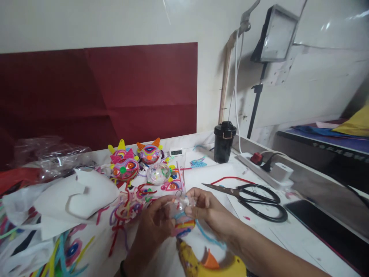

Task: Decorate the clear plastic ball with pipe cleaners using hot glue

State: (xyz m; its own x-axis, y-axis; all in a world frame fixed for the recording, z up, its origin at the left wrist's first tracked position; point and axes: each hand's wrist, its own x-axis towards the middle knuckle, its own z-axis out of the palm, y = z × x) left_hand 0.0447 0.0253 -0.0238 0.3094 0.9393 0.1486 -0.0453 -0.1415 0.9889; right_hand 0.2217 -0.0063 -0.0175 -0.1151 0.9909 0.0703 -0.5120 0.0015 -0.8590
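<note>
Both hands hold a small clear plastic ball (184, 225) between their fingertips, over the front of the table. Bands of pink, yellow, orange and blue cover its lower part. My left hand (154, 223) grips it from the left with bent fingers. My right hand (209, 209) pinches its upper right side between thumb and fingers. A light blue fuzzy strip (210, 236) trails from the ball below the right hand. Just beneath lies a yellow glue gun (188, 257) with an orange trigger, its nozzle close to the ball. The fingers hide part of the ball.
Black-handled scissors (245, 194) and a phone (325, 234) lie to the right. Behind them stand a black cup (224, 142) and a power strip (265, 169). Several decorated balls (125, 168) sit at the back. White sheets (77, 200) and coloured strips (59, 254) cover the left side.
</note>
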